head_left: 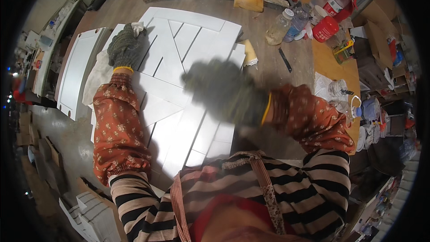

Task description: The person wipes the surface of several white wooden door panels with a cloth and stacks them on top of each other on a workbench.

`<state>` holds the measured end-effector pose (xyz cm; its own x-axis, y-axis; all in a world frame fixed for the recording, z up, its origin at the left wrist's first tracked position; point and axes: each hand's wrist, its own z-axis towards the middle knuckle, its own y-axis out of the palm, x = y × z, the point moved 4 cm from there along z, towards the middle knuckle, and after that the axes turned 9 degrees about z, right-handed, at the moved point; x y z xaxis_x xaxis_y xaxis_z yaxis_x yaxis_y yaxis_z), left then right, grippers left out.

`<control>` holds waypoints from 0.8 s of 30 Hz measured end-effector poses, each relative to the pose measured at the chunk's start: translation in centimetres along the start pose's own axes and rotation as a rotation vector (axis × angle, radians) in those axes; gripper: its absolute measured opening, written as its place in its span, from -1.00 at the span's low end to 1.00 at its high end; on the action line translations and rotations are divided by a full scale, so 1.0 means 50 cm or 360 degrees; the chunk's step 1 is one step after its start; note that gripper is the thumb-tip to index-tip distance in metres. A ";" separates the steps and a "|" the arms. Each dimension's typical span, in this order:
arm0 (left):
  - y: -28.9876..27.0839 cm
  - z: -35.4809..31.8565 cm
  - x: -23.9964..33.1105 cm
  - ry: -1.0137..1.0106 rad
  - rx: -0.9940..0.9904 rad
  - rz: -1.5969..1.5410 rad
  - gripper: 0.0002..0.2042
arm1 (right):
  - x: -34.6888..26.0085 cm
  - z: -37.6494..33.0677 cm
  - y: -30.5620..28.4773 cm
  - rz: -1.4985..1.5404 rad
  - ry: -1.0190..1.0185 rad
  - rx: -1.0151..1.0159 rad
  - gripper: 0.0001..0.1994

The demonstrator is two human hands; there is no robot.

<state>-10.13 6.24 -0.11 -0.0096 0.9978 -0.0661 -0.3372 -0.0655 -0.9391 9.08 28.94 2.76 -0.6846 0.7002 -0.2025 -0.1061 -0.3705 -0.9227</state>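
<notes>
A large white panel (pixel 172 89) with dark grooves in straight and slanted lines lies on the worktable in front of me. My left hand (pixel 126 49), in a dark grey-green knit glove, is closed at the panel's left edge. A small wad of white cloth (pixel 138 28) pokes out at its fingers. Over the panel's right side hovers my right hand (pixel 226 92), in a matching glove. Motion smears its fingers, and whether it holds anything cannot be made out. Beneath my left forearm, a pale cloth (pixel 96 77) hangs by the panel's edge.
Another white panel (pixel 80 69) leans at the left. Bottles, including a cloudy jar (pixel 280 28) and a red container (pixel 325 29), crowd the back right. A black blade-like strip (pixel 285 60), a yellowish sanding piece (pixel 251 54) and a yellow block (pixel 248 1) lie on the wooden table (pixel 268 74).
</notes>
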 end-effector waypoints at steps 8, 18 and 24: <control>0.012 -0.003 -0.022 0.0045 0.0042 0.0057 -0.61 | 0.174 0.047 0.020 -0.0184 0.0293 -0.0039 -0.72; -0.005 -0.019 -0.019 0.0050 0.0109 0.0049 -0.42 | 0.141 -0.013 0.008 0.0015 0.0149 0.0247 -0.64; -0.009 -0.013 -0.013 0.0083 0.0046 0.0048 -0.38 | 0.192 -0.046 0.026 -0.0247 0.0119 0.0720 -0.61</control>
<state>-9.36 5.59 0.14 0.0285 0.9932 -0.1126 -0.3645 -0.0946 -0.9264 4.07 36.59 -1.12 -0.5838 0.8041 -0.1122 -0.5172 -0.4749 -0.7121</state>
